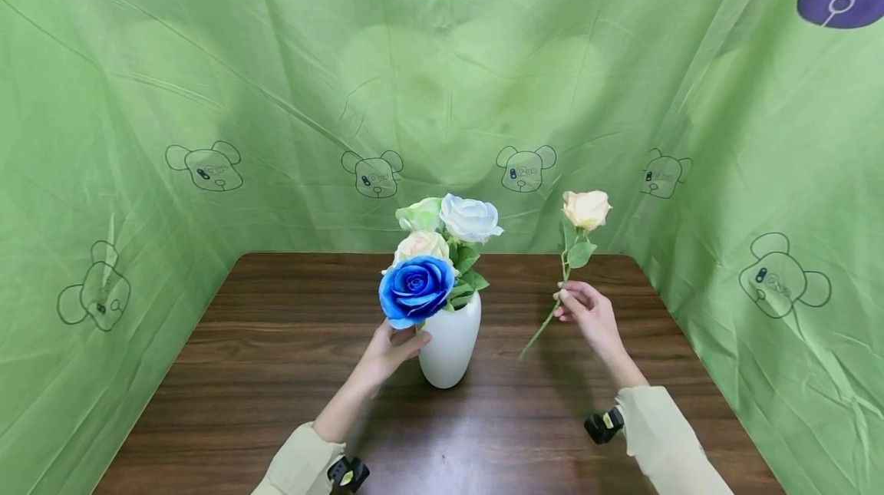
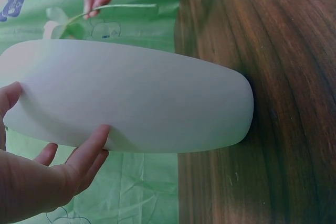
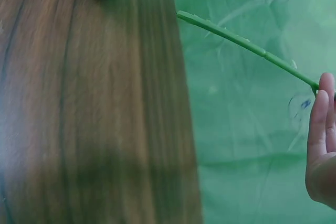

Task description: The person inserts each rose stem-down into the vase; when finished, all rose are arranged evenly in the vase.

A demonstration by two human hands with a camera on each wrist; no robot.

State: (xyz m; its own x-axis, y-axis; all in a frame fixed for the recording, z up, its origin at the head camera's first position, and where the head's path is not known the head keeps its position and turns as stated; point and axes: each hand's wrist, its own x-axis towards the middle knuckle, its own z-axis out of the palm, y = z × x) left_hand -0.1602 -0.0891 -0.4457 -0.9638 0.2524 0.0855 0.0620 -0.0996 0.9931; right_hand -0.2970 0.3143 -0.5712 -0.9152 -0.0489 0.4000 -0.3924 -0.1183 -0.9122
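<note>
A white vase [image 1: 449, 349] stands upright on the table, holding several artificial roses. A large blue rose [image 1: 417, 289] leans out at its front left; behind are a pale blue rose [image 1: 471, 217], a cream-pink rose [image 1: 423, 249] and a greenish-white rose [image 1: 418, 214]. My left hand [image 1: 390, 353] holds the vase's left side with thumb and fingers spread against it; the blue rose partly hides the fingers. To the right of the vase, my right hand [image 1: 587, 315] pinches the stem [image 3: 247, 43] of a peach rose [image 1: 586, 209] in the air, bloom up, stem end slanting down toward the vase.
The dark wooden table [image 1: 276, 372] has green printed cloth [image 1: 428, 96] hanging round its back and sides. A black wrist device [image 1: 604, 426] sits at the right sleeve, another black device [image 1: 348, 473] at the left sleeve.
</note>
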